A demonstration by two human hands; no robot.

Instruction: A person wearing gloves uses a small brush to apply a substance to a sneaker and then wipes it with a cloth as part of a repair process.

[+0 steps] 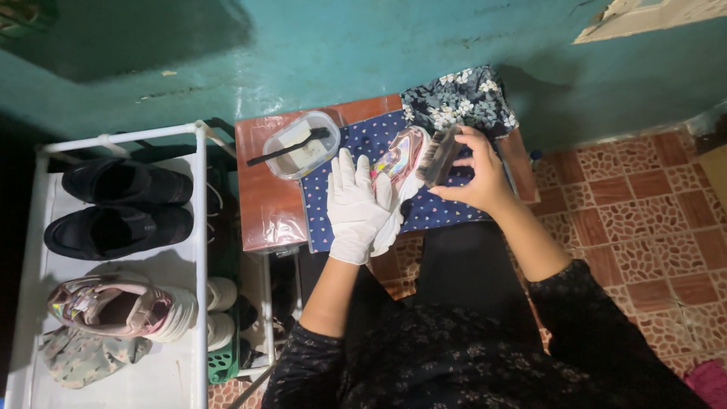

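Pink sneaker gripped by gloved left hand, right hand pressing brush

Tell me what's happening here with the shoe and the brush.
A person sits at a small table covered by a dotted blue cloth. Their gloved left hand holds a pink and white sneaker, while the bare right hand presses a dark brush against it. A clear plastic container with a black-handled tool across it sits on the table. On the rack to the left lie black shoes and a matching pink sneaker.
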